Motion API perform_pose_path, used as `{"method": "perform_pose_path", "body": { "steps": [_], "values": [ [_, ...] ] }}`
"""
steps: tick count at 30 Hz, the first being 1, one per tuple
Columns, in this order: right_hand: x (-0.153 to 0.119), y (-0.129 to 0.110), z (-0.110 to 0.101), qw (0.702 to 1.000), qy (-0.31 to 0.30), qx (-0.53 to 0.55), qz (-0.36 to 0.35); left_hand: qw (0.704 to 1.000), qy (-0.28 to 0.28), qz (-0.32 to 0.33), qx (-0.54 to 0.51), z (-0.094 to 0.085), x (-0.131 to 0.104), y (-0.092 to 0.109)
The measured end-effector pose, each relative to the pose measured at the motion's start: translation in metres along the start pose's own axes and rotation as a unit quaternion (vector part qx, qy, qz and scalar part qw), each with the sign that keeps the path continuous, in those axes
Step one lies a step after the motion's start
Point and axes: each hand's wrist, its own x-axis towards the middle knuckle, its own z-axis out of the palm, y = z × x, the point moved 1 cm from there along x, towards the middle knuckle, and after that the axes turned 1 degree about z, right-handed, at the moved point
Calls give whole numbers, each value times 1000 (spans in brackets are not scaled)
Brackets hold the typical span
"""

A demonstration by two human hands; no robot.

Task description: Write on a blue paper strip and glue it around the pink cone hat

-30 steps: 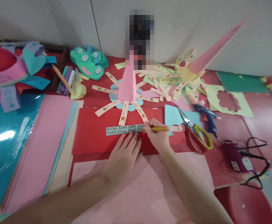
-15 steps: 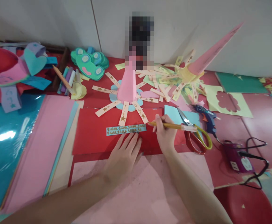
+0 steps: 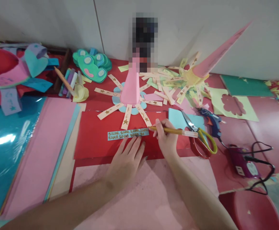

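Observation:
My right hand [image 3: 166, 135] is closed around a gold pen [image 3: 175, 131], whose tip meets the right end of a blue paper strip [image 3: 127, 134]. Two rows of gold handwriting run along the strip. Flat on the red sheet [image 3: 91, 143], my left hand [image 3: 129, 153] has its fingers outstretched, their tips at the strip's lower edge. Just behind stands a pink paper cone [image 3: 131, 86] on a blue flower base, ringed by cream strips bearing gold letters and stars. Red and yellow handled scissors [image 3: 203, 137] lie right of my right hand, over light blue paper [image 3: 176, 118].
A blue glue gun [image 3: 211, 119] and a purple power box [image 3: 243, 161] with black cable lie at the right. Behind are a second cone [image 3: 222, 51], paper scraps and green frog cut-outs [image 3: 92, 65]. Coloured sheets [image 3: 41, 143] are stacked at the left; a red stool [image 3: 256, 207] stands lower right.
The blue strip has slid slightly left. My right hand and the pen have also shifted a little left, the pen tip now at the strip's end. My left hand stays nearly in place.

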Motion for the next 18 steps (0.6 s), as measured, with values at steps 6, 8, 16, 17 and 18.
{"method": "perform_pose_path", "body": {
  "steps": [6, 8, 16, 17, 18],
  "values": [
    [-1, -2, 1, 1000, -6, -8, -5, 1000, -15, 14, -21, 4, -2, 1],
    [-1, -3, 1, 1000, -6, -12, -10, 999, -20, 19, -27, 5, -2, 1],
    [-4, 1, 1, 999, 4, -14, -40, 999, -15, 18, -24, 4, -1, 0],
    [-5, 2, 2, 999, -8, -14, -42, 999, -14, 16, -24, 4, -1, 0],
    [-5, 2, 3, 999, -20, -14, -45, 1000, -12, 15, -23, 4, -1, 0]
  ]
}}
